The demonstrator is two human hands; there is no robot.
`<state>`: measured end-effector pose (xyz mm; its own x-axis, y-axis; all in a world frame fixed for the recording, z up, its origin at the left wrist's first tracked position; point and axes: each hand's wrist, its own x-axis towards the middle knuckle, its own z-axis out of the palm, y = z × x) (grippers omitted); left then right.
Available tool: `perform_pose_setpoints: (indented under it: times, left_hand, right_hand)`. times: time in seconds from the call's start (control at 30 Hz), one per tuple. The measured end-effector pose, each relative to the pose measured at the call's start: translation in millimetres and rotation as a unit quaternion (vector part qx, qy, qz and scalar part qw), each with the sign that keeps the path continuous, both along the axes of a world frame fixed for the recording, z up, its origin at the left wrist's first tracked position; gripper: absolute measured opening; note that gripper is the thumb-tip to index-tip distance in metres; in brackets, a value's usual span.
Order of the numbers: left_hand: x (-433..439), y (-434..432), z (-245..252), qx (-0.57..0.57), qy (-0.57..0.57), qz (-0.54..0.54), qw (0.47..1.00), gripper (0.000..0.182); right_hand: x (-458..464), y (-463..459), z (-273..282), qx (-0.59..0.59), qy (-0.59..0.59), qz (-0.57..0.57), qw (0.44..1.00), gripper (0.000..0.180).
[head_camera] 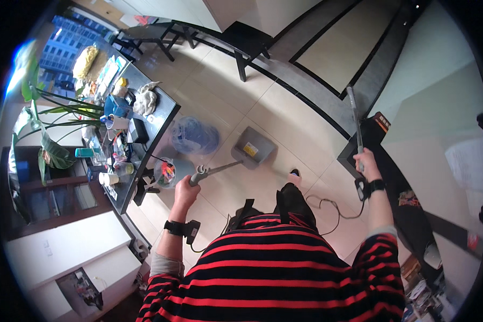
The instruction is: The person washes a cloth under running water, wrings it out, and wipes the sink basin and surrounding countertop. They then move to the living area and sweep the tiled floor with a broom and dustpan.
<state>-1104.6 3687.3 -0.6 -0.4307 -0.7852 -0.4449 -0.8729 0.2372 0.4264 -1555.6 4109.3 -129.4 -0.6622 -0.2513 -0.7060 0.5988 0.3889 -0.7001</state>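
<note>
My left hand (186, 194) is closed around the grey grip of a long-handled dustpan (241, 139). Its metal handle (222, 167) slants away to the grey pan, which rests on the tiled floor and bears a yellow label. Higher on the right, my right hand (368, 163) grips a slim grey pole (356, 120), possibly a broom handle. That pole points away from me, its far end in front of a dark floor border; no broom head can be made out. Both wrists carry black straps with small devices and cables.
A bin with a blue liner (195, 136) and a waste bin with colourful wrappers (169, 171) stand beside a cluttered dark table (161, 116). A black bench (247, 38) lies ahead. One cable (334, 201) trails near my legs. A low black cabinet (348, 155) stands right.
</note>
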Motion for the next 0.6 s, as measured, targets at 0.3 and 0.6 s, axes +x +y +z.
perform_pose_setpoints:
  times: [0.3, 0.6]
  left_hand:
    - [-69, -15, -27, 0.014, -0.005, 0.091, 0.996, 0.026]
    - [-98, -37, -31, 0.025, 0.01, 0.114, 0.993, 0.027]
  right_hand:
    - [-56, -68, -103, 0.183, 0.074, 0.196, 0.96, 0.051]
    - [64, -113, -7, 0.177, -0.127, 0.418, 0.882, 0.082]
